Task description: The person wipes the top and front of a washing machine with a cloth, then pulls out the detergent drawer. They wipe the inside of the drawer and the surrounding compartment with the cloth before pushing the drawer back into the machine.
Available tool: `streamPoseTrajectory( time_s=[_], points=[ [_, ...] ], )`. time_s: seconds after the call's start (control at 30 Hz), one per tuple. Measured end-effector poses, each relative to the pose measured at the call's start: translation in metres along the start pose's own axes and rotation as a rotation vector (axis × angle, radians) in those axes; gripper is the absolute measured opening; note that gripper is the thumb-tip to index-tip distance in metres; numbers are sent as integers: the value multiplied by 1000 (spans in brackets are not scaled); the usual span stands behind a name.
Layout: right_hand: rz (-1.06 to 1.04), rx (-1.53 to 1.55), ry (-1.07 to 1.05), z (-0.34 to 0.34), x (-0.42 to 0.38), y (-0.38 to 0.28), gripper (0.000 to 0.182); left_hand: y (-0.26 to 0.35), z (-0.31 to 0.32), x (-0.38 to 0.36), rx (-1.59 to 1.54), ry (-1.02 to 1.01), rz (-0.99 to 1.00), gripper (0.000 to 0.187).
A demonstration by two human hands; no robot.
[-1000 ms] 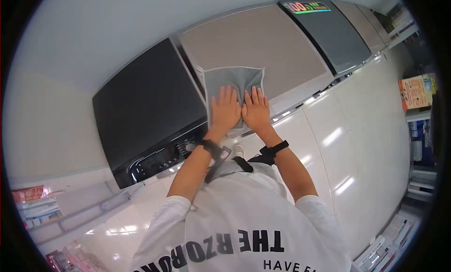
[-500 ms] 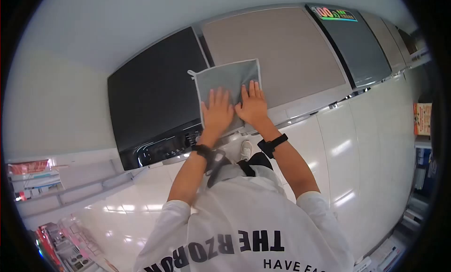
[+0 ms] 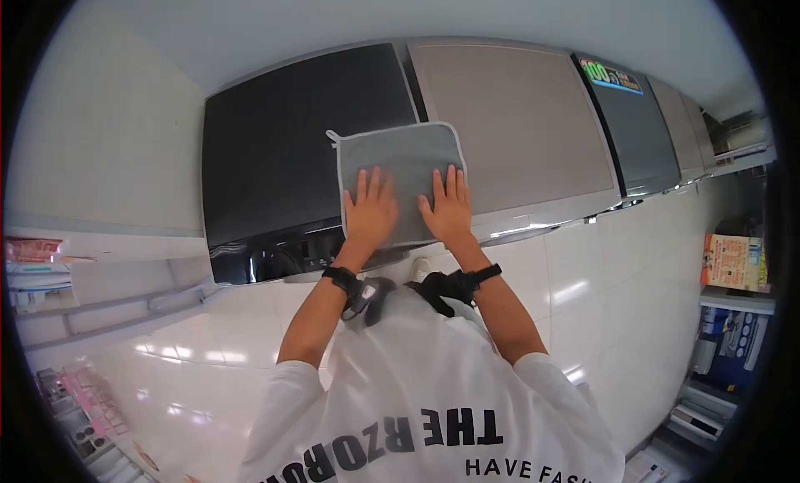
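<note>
Our square grey cloth with white piping (image 3: 407, 179) lies spread across the seam between two appliance tops, its white corner loop (image 3: 332, 137) out on the left and its front part beneath our hands. Our bare left hand (image 3: 371, 216) rests palm down on its left part, fingers lengthened and slightly parted, a little blurred; our bare right hand (image 3: 451, 215) lies near the right edge, fingers open too, and the two are apart with grey fabric showing between them. Neither pinches the cloth, so flat, even pressure from both palms seems the best way to control it. We would do well to move both hands at one pace, since uneven pushing could bunch the fabric between them. Under its left side is the glossy black lid (image 3: 292, 141), under its right the matte beige lid (image 3: 517, 125), and the dark narrow gap (image 3: 414, 91) between them might catch a fingertip or hem, so a lighter touch suits that crossing. Near the front, the shiny black control strip (image 3: 283, 254) calls for gentle pressure. Farther right, the dark grey lid (image 3: 629, 137) bears a bright multicoloured sticker (image 3: 612, 76), well apart from our fingers.
</note>
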State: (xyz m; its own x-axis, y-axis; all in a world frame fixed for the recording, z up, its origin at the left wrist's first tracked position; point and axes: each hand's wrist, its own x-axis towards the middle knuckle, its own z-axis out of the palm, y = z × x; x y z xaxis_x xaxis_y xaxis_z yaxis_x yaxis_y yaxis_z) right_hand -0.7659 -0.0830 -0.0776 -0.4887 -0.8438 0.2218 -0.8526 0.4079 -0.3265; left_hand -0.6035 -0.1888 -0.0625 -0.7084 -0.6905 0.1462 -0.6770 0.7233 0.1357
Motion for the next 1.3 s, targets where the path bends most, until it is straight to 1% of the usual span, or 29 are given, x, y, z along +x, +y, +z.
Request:
streamPoseTrajectory(
  time_s=[0.1, 0.2, 0.27, 0.33, 0.37, 0.47, 0.5, 0.6, 0.73, 0.87, 0.9, 1.0, 1.03, 1.13, 1.17, 1.2, 1.23, 1.3],
  points=[
    [11, -64, 3, -5, -20, 7, 65, 4, 0, -10, -48, -13, 111, 52],
    [-11, -152, 55, -9, -40, 22, 63, 13, 2, -16, -105, 65, 146, 52],
    [-10, -171, 47, -12, -49, 22, 60, 18, 1, -19, -189, 26, 97, 53],
    [-42, -192, 94, -10, -41, 23, 60, 23, 4, -11, -204, 42, 55, 53],
    [-18, -205, 74, -9, -40, 22, 61, 25, 5, -9, -210, -6, 33, 53],
    [-25, -209, 46, -14, -40, 17, 64, 25, 8, -12, -222, 47, 47, 53],
    [-62, -207, 76, -13, -41, 19, 65, 23, 8, -13, -177, 64, 77, 53],
    [-80, -207, 80, -9, -42, 22, 66, 24, 7, -12, -145, 53, 83, 53],
    [-162, -100, 27, -21, -44, 30, 65, 36, 13, -3, -72, 104, 60, 52],
    [-323, 10, -47, -25, -47, 50, 60, 57, 17, 15, -30, -18, -78, 51],
    [-417, 20, -22, -24, -47, 60, 58, 62, 26, 18, -11, 12, -100, 51],
    [-648, 153, -43, -36, -44, 90, 55, 96, 34, 20, 10, 16, -217, 50],
    [-704, 148, -19, -40, -41, 101, 53, 116, 28, 20, -1, -27, -267, 51],
    [-743, 129, -111, -44, -26, 143, 51, 171, 43, 19, 63, -22, -405, 55],
    [-729, 218, -88, -51, -26, 162, 51, 185, 49, 18, 83, 33, -413, 58],
    [-747, 164, -102, -77, -27, 175, 48, 203, 48, 17, 36, 48, -387, 58],
    [-739, 184, -77, -83, -27, 195, 45, 221, 47, 16, -21, 61, -361, 57],
    [-673, 214, 0, -102, -38, 232, 43, 260, 48, 12, 68, 27, -195, 56]
  ],
)
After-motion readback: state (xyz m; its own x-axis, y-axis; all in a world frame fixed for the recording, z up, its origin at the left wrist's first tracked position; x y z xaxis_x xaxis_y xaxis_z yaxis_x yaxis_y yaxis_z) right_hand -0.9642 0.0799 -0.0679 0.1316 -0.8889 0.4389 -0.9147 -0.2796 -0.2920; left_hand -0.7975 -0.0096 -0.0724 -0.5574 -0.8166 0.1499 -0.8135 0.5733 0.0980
